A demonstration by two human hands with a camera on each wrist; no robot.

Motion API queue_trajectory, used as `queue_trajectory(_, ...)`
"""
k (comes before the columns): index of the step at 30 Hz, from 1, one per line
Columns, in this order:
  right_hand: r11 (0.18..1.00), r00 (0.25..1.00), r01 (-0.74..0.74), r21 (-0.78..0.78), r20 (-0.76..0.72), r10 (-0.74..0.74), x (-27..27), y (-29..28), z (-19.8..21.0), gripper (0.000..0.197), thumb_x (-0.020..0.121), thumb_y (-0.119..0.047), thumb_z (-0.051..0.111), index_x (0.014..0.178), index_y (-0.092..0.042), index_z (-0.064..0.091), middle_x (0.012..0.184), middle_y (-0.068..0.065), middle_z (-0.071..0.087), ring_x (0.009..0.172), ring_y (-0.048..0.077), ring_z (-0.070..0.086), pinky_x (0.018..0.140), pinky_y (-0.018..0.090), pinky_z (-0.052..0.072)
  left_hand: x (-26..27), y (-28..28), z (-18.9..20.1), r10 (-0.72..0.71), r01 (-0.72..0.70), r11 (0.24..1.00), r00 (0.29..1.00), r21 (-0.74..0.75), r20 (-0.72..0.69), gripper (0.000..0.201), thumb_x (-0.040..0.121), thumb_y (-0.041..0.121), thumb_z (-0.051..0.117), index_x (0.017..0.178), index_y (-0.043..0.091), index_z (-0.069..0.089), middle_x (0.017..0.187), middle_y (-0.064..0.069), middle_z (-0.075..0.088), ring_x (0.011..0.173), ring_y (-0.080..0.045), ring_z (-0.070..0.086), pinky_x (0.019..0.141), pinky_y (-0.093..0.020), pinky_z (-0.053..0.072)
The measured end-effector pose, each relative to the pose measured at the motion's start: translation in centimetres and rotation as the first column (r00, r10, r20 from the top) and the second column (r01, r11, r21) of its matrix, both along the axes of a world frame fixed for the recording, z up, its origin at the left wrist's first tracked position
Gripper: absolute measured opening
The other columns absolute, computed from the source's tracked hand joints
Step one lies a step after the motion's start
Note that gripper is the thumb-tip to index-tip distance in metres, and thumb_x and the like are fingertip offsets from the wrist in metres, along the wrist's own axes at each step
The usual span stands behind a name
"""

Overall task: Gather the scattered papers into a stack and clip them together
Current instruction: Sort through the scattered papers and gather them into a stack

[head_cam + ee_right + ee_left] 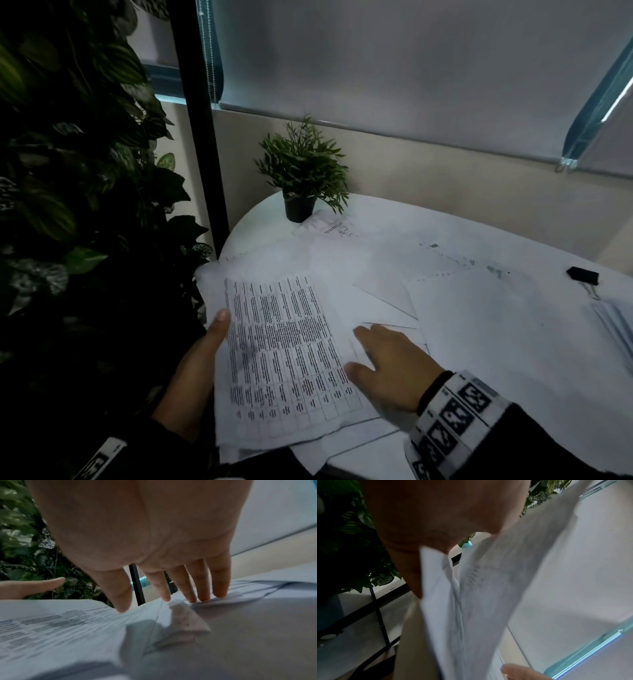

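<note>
A sheaf of printed papers (284, 359) with a table of text on top juts over the table's near-left edge. My left hand (205, 353) grips its left side, thumb on top and fingers hidden beneath; the left wrist view shows the sheets (471, 601) bending away from the palm. My right hand (387, 359) lies flat, fingers spread and straight, fingertips (192, 599) pressing on loose white sheets (479, 325) just right of the sheaf. A black binder clip (584, 275) lies at the far right of the table, away from both hands.
The round white table (260, 222) carries more scattered sheets (342, 229) toward the back and a small potted plant (299, 202). Another pile of paper (613, 318) sits at the right edge. Dense foliage (68, 205) and a black post (202, 137) stand to the left.
</note>
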State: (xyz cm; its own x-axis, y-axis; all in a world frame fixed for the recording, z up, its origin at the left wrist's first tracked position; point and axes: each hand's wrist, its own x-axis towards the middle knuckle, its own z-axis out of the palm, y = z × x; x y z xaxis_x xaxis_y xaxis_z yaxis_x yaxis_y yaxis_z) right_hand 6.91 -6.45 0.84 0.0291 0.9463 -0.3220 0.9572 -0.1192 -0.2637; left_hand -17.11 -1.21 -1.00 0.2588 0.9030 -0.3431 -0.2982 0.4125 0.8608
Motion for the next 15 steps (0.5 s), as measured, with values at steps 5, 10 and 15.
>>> queue_trajectory(5, 0.99, 0.97, 0.125, 0.071, -0.22, -0.106, -0.7, -0.6, -0.1, 0.079, 0.09, -0.048, 0.051, 0.151, -0.024, 0.007, 0.154, 0.002, 0.024, 0.141, 0.018, 0.023, 0.114, 0.033, 0.025, 0.2, 0.1, -2.1, 0.115, -0.087, 0.989, 0.962, 0.12, -0.246, 0.032, 0.086, -0.015, 0.052, 0.111, 0.003, 0.061, 0.108, -0.02, 0.067, 0.103, -0.041, 0.062, 0.096, -0.056, 0.044)
queue_trajectory(10, 0.896, 0.682, 0.442, -0.033, -0.637, -0.36, 0.5, 0.4, -0.4, 0.073, 0.084, -0.036, 0.067, 0.14, -0.011, 0.028, 0.109, -0.005, 0.061, 0.099, 0.013, 0.059, 0.084, 0.024, 0.05, 0.4, 0.5, -1.7, 0.168, -0.114, 0.957, 0.968, 0.267, -0.187, 0.036, 0.088, -0.011, 0.052, 0.118, 0.008, 0.059, 0.111, -0.015, 0.069, 0.104, -0.037, 0.064, 0.096, -0.056, 0.046)
queue_trajectory(15, 0.85, 0.491, 0.525, 0.052, -0.834, -0.252, 2.1, -0.2, 0.6, 0.025, 0.089, -0.019, 0.061, 0.114, -0.017, 0.065, 0.106, 0.001, 0.072, 0.102, 0.022, 0.066, 0.093, 0.045, 0.051, 2.1, -0.7, 0.8, 0.057, -0.051, 0.946, 0.998, 0.319, -0.009, 0.044, 0.077, 0.023, 0.074, 0.117, 0.012, 0.061, 0.106, -0.007, 0.073, 0.095, -0.027, 0.07, 0.084, -0.046, 0.056)
